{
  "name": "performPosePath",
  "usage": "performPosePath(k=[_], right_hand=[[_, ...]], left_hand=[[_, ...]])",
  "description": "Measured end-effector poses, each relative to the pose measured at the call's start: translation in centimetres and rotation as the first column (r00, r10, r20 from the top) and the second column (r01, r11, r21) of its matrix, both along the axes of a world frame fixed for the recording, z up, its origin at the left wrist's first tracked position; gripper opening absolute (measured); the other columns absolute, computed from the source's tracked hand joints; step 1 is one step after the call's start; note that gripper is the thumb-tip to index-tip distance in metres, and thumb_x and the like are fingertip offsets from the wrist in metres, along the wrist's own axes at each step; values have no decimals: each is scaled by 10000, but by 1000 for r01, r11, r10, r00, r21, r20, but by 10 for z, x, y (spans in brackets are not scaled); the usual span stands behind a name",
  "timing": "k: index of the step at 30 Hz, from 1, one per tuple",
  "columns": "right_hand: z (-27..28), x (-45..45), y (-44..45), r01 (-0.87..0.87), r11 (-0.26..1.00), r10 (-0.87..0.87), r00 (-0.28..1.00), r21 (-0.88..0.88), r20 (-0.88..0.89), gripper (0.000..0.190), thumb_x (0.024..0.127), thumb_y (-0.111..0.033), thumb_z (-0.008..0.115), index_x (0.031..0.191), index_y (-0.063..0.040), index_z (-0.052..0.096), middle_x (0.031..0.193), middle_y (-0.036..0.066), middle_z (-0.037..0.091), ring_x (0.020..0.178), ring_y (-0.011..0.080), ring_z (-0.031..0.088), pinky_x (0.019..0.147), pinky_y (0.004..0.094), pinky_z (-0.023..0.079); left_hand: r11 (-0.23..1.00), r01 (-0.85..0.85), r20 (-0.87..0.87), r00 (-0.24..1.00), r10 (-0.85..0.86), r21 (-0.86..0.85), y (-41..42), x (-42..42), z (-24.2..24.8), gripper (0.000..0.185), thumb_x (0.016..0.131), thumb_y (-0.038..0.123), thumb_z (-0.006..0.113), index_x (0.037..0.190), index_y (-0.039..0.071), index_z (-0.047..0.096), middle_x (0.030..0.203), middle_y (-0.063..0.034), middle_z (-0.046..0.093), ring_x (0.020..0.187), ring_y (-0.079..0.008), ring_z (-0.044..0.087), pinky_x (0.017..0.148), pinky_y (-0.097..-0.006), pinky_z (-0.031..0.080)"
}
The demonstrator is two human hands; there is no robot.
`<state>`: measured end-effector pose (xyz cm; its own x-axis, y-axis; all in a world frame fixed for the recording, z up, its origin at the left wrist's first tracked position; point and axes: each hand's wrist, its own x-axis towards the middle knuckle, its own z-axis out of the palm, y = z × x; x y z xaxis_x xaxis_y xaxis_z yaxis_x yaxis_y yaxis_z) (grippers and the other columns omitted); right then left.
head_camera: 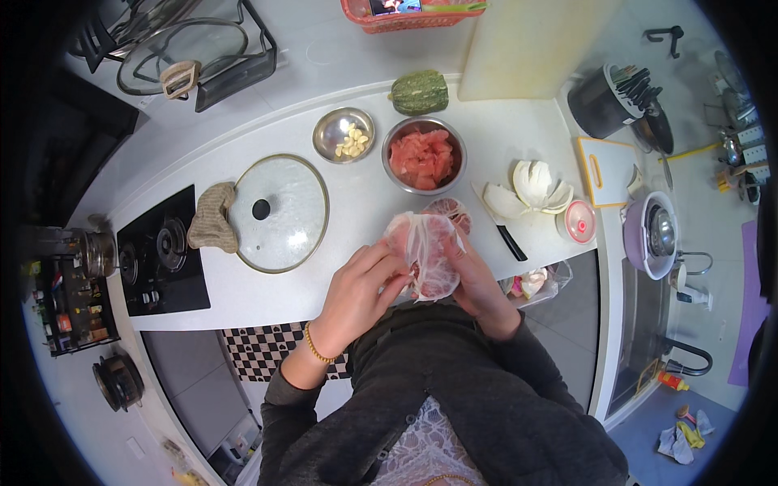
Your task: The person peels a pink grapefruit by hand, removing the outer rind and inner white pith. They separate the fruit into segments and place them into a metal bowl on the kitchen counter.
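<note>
My right hand (477,276) holds a piece of peeled pomelo flesh (434,243), pink with white membrane, from its right side. My left hand (374,279) pinches membrane at the lower left of the same piece. Just behind it another peeled pomelo portion (451,212) lies on the white counter. A steel bowl (389,173) beyond holds pink pomelo pulp (422,158). Thick white pomelo rind (532,185) lies opened out to the right, beside a knife with a black handle (512,243).
A glass lid (282,225) and a cloth mitt (214,219) lie left, near the gas hob (167,243). Behind stand a small steel bowl of garlic-like cloves (325,124) and a green squash (419,93). A lidded round container (579,222) stands at the right edge, above a bag of scraps (547,285).
</note>
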<state>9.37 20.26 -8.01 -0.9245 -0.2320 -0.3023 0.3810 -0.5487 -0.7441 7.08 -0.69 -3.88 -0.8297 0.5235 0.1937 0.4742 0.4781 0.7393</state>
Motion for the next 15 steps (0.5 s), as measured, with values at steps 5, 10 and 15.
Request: performPosePath(k=[5,10,15], right_hand=[[5,-7,5,-18,994,23,999,-107,39,546,1095,-392,496,1520,-63,399,1413,81,541,1268,165,572,1044,339,492],[1,-13,8,-37,984,46,998,-176,43,552,1096,-396,490,1524,-61,395,1409,83,550,1271,169,578,1046,348,501],[-9,-14,5,-32,985,41,998,-169,52,558,1096,-392,489,1532,-57,389,1437,89,534,1308,180,553,1079,367,480]], left_hand=[[992,-43,25,999,40,116,3,1,-1,167,825,27,793,953,13,687,939,-83,632,774,-216,596,720,-333,506],[955,-176,214,969,125,239,3,6,-3,140,851,-8,768,957,-10,676,938,-80,625,779,-170,583,730,-321,504],[952,-204,25,979,204,227,7,0,-14,127,853,-31,726,954,-8,651,950,-120,627,794,-276,620,726,-369,521]])
